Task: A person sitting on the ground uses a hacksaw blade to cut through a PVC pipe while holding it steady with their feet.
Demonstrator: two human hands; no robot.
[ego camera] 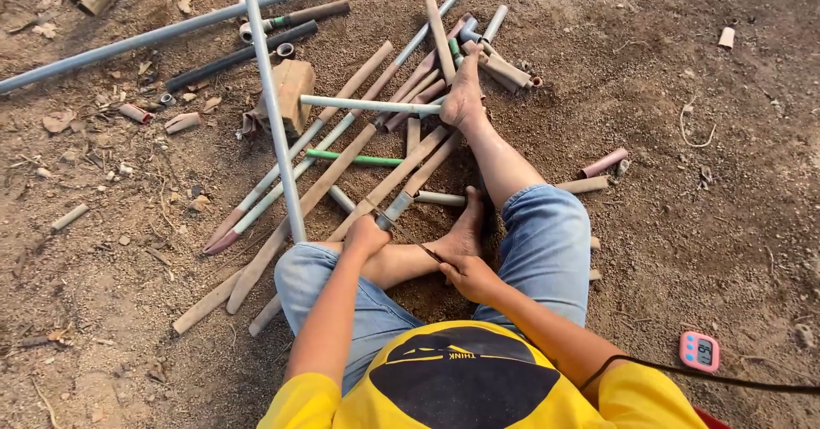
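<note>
Gripping a pipe (395, 208), left hand (366, 236); right hand (468, 275) sawing.

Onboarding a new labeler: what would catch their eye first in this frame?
The person sitting on bare dirt, both hands on a thin saw blade at centre: left hand at one end, right hand at the other. Then the fan of long pipes spread ahead, with a bare foot resting on them. Last, the small pink timer on the ground at lower right.
</note>
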